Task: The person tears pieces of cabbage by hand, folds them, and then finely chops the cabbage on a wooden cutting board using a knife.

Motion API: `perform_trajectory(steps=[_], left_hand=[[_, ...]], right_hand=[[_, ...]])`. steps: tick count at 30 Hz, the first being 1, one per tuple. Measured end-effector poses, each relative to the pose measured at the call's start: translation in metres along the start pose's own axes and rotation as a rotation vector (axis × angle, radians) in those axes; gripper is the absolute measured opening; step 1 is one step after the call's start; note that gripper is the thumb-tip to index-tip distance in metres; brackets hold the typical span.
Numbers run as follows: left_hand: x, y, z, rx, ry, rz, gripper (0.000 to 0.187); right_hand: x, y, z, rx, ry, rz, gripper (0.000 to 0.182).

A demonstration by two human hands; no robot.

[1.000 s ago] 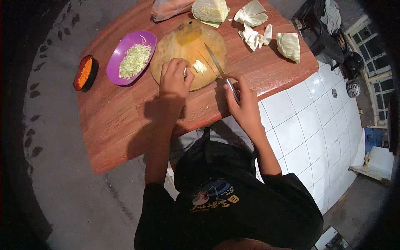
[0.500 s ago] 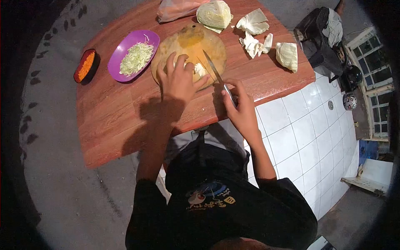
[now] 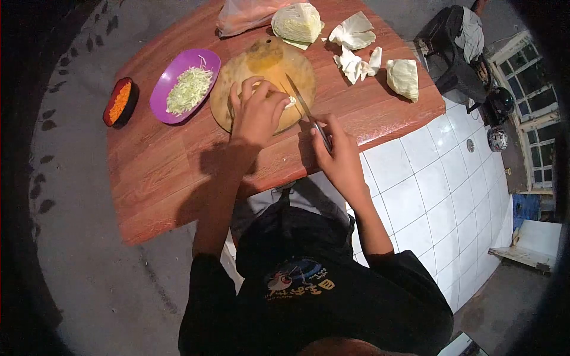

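On a round wooden cutting board (image 3: 237, 71), my left hand (image 3: 258, 115) curls its fingers over a small piece of pale cabbage (image 3: 290, 102), pressing it against the wood. Most of that piece is hidden under the fingers. My right hand (image 3: 337, 145) is closed around the handle of a knife (image 3: 301, 99), whose blade slants over the board's right side, just right of the cabbage piece. Left of the board, a purple bowl (image 3: 159, 98) holds shredded cabbage (image 3: 189, 90).
A dark dish (image 3: 129, 110) of shredded orange food sits at the table's left edge. Along the back lie a plastic bag (image 3: 246, 16) and a cut cabbage (image 3: 295, 25). Loose cabbage leaves (image 3: 353, 32) and a cabbage chunk (image 3: 402, 79) rest at the right of the wooden table (image 3: 160, 172).
My left hand's fingers have gone from spread to curled over the cabbage piece. The knife stays in my right hand. The whole view has shifted slightly.
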State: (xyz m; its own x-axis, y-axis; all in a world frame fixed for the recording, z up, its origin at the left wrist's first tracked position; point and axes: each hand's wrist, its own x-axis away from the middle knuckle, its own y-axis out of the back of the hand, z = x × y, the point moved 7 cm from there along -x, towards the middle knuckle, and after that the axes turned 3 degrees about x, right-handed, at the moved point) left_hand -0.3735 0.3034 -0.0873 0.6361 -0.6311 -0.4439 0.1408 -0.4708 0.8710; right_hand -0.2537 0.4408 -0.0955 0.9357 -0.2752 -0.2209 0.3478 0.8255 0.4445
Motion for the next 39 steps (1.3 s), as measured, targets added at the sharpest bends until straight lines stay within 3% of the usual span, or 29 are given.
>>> perform_trajectory(steps=[5, 11, 15, 30, 39], left_hand=[[-0.007, 0.000, 0.011, 0.111, 0.170, -0.009, 0.016], [-0.010, -0.001, 0.005, -0.111, 0.036, -0.104, 0.016], [-0.006, -0.006, 0.009, -0.047, 0.003, -0.070, 0.017], [-0.004, -0.012, 0.006, 0.003, 0.149, 0.000, 0.014], [0.000, -0.012, 0.005, 0.018, 0.153, -0.086, 0.013]], right_hand=[[0.001, -0.007, 0.000, 0.058, 0.027, 0.020, 0.014], [0.002, -0.015, 0.000, 0.066, 0.033, 0.039, 0.016], [0.001, -0.015, 0.006, 0.109, 0.076, 0.023, 0.017], [-0.003, -0.017, 0.007, 0.141, 0.079, 0.023, 0.021], [-0.004, -0.022, 0.009, 0.183, 0.061, 0.024, 0.020]])
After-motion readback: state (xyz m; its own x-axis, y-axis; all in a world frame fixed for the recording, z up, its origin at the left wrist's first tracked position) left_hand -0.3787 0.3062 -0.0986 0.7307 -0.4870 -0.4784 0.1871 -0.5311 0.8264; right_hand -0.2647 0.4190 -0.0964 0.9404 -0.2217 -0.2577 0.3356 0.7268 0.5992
